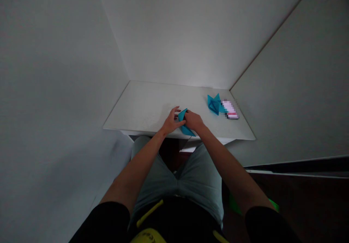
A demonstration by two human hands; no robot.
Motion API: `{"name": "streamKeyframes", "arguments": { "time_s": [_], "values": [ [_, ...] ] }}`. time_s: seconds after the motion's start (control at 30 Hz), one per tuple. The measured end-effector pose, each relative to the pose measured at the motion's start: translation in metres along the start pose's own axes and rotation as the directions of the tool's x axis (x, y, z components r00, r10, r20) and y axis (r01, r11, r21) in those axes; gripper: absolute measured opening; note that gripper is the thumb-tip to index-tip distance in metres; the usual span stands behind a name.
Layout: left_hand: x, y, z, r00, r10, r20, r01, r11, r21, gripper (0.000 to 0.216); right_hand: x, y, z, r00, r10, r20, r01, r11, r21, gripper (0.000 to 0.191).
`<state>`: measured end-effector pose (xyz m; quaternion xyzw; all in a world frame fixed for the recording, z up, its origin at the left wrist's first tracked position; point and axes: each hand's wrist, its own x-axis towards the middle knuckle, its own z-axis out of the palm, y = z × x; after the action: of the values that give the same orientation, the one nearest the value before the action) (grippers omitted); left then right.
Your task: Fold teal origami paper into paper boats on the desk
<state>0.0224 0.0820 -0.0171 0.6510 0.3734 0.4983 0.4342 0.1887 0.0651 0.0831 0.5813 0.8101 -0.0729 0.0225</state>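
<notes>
A piece of folded blue paper (187,130) is held close above the front part of the white table. My left hand (171,122) grips it from the left, its thumb lying across the paper and its other fingers curved at the far side. From the right, my right hand (194,120) is closed on the same paper, with its fingertips partly hidden in the folds. One pointed end of the paper sticks up between the hands, and another points toward the table's front edge.
Farther right on the white table (147,103) lies another folded blue paper shape (213,104) with several points. Beside it is a phone-like object (230,110), blurred by pixelation. Walls rise behind and at both sides. A green object (235,203) is on the dark floor at lower right.
</notes>
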Motion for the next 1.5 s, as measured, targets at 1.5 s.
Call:
{"name": "streamKeyframes", "arguments": {
  "time_s": [1.5],
  "values": [
    [0.005,0.005,0.001,0.994,-0.041,-0.104,0.046,0.998,0.041,0.030,0.021,0.020,0.037,0.959,0.278,0.048,-0.208,0.580,0.788,0.034]
  ]
}}
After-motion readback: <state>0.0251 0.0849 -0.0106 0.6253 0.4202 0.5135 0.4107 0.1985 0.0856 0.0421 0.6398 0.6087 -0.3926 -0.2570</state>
